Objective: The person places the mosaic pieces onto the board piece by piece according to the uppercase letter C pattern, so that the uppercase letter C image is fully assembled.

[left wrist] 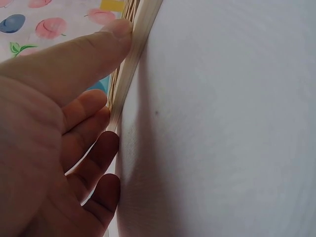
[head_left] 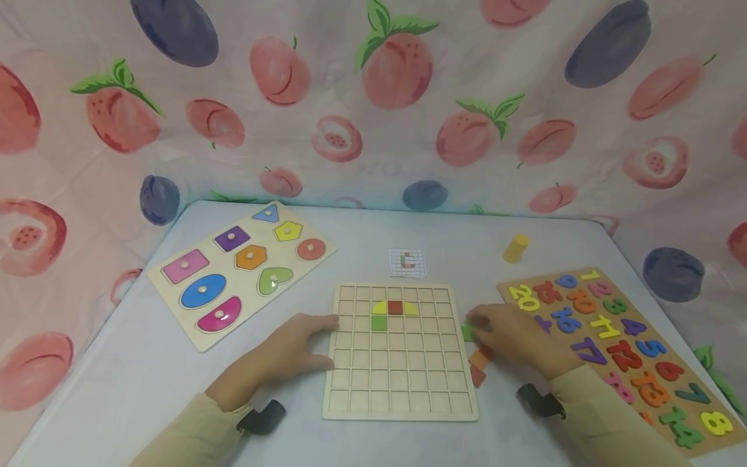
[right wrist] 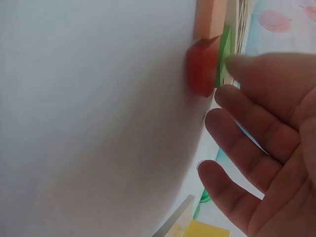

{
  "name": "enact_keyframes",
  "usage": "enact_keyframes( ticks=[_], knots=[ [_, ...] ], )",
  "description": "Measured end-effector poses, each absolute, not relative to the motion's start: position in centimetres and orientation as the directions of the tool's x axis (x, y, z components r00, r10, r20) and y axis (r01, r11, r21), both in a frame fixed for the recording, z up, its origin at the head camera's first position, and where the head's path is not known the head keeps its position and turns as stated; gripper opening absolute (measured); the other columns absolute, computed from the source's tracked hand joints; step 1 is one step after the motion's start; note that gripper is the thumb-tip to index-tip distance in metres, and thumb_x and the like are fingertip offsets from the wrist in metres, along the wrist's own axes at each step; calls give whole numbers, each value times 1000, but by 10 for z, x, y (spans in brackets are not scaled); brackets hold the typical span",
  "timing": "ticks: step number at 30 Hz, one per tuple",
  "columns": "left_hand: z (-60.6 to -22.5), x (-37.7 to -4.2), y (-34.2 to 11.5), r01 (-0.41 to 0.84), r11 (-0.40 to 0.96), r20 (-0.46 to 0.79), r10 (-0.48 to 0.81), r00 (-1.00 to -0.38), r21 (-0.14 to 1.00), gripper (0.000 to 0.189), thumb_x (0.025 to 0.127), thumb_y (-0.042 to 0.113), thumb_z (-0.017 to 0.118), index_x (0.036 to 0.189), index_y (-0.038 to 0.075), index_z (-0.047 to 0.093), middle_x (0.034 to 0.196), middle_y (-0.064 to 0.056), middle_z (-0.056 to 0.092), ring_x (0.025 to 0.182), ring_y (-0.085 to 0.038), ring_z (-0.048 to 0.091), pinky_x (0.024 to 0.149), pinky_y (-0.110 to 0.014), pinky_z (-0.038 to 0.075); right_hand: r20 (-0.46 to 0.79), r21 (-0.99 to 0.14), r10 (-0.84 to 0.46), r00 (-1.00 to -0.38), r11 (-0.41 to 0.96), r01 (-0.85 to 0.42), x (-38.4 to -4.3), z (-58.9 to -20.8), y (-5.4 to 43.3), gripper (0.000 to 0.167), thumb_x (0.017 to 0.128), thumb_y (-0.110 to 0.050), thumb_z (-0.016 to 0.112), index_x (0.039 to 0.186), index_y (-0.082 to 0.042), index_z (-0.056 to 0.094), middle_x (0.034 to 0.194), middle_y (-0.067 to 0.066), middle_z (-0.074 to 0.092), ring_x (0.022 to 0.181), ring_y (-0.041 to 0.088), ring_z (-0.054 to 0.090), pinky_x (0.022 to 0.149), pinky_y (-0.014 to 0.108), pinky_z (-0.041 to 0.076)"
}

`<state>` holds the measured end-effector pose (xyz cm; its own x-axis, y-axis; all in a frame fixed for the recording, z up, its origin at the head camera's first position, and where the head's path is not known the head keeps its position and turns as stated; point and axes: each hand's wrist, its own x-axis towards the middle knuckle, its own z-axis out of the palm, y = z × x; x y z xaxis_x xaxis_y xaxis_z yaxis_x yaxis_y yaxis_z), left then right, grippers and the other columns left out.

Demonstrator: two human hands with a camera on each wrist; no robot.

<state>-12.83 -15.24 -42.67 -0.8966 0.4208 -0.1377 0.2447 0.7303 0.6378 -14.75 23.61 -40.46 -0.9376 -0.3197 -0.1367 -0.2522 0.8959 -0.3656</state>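
A wooden grid board (head_left: 400,389) lies in the middle of the white table. Near its top sit two yellow curved tiles (head_left: 411,309), a red square tile (head_left: 395,308) and a green square tile (head_left: 379,322). My left hand (head_left: 292,347) rests against the board's left edge, thumb and fingers spread apart; its thumb overlaps the rim in the left wrist view. Beside the right edge, my right hand (head_left: 502,334) has thumb and index fingertip at a loose green tile (right wrist: 224,54). Orange (head_left: 480,359) and red (right wrist: 202,69) pieces lie close by it.
A small pattern card (head_left: 408,263) lies behind the grid board. To the left is a knobbed shape puzzle (head_left: 233,279); to the right, a number puzzle board (head_left: 633,383) reaches under my right forearm. A yellow cylinder (head_left: 516,248) stands at the back right.
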Motion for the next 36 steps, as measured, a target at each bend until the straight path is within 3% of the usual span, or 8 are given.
enact_keyframes(
  ticks=[7, 26, 36],
  knots=[
    [-427, -129, -153, 250, 726, -137, 428, -893, 641, 67, 79, 20, 85, 140, 12, 60, 142, -3, 56, 136, -30, 45, 110, -49, 38, -168, -392, -292, -941, 896, -208, -146, -406, 238, 32, 85, -9, 71, 117, -5, 70, 118, 11, 69, 114, 34, 61, 96, 54, 49],
    [-425, -128, -152, 253, 730, -140, 430, -892, 635, 66, 80, 21, 85, 140, 12, 59, 143, -3, 56, 135, -29, 45, 110, -47, 38, -172, -392, -283, -944, 898, -198, -148, -406, 239, 29, 88, -12, 73, 116, -4, 69, 115, 11, 70, 110, 32, 62, 94, 52, 50],
    [-425, -128, -151, 246, 736, -144, 423, -895, 631, 67, 79, 21, 85, 140, 12, 59, 143, -3, 56, 135, -30, 45, 110, -48, 38, -121, -403, -288, -950, 889, -218, -151, -405, 242, 28, 87, -13, 71, 113, -4, 70, 105, 6, 72, 93, 22, 64, 81, 44, 55]
  ],
)
